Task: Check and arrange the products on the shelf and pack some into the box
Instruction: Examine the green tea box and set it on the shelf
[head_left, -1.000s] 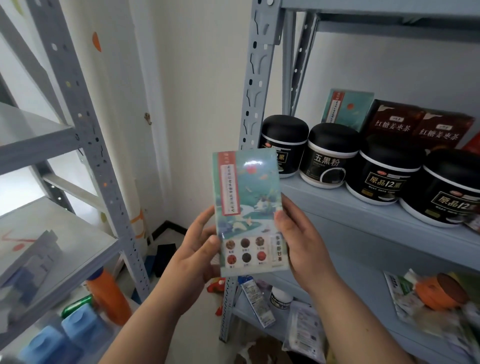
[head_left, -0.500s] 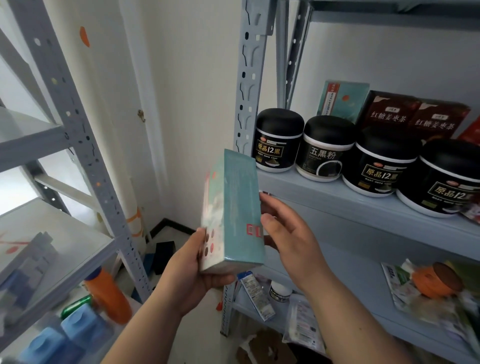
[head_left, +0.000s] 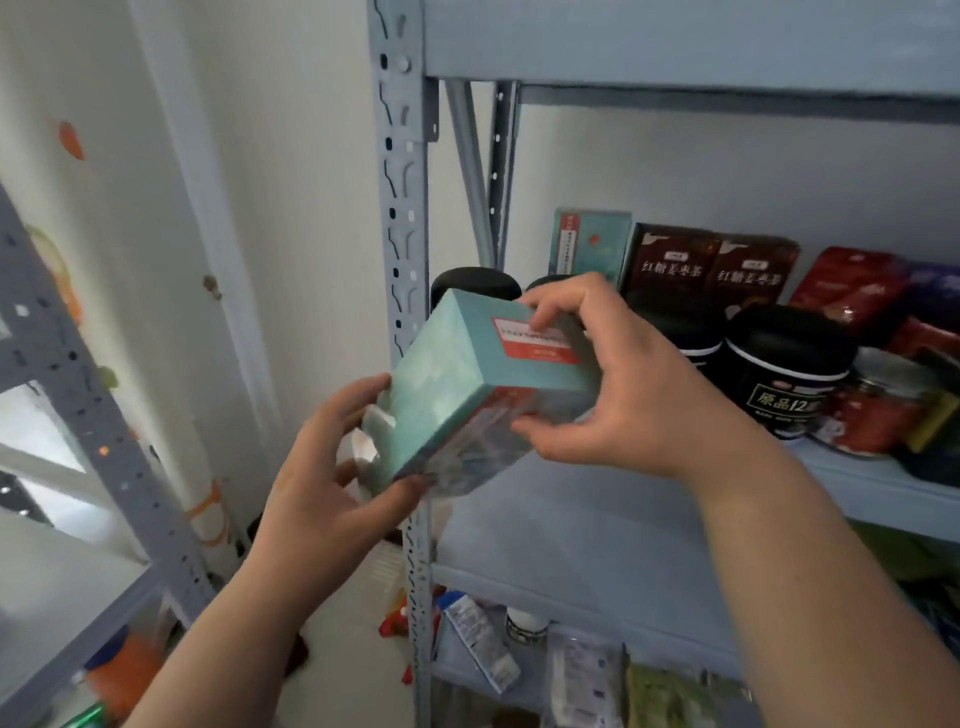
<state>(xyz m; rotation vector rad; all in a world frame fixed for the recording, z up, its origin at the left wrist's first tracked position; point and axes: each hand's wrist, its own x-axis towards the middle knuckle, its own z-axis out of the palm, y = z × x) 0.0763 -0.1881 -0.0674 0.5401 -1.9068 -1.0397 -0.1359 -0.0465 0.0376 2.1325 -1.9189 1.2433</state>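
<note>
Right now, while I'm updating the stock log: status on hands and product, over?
Left hand grips lower end of teal cardboard box; right hand pinches upper end. Box tilted, held clear of grey metal shelf. Black-lidded jars stand behind it.

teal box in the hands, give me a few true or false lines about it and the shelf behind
1. The left hand and the right hand both hold the teal box. True.
2. The teal box stands on the shelf. False: it is held tilted in the air in front of the shelf.
3. Black jars stand on the shelf. True.
4. The brown boxes stand in front of the black jars. False: they stand behind them.
</note>
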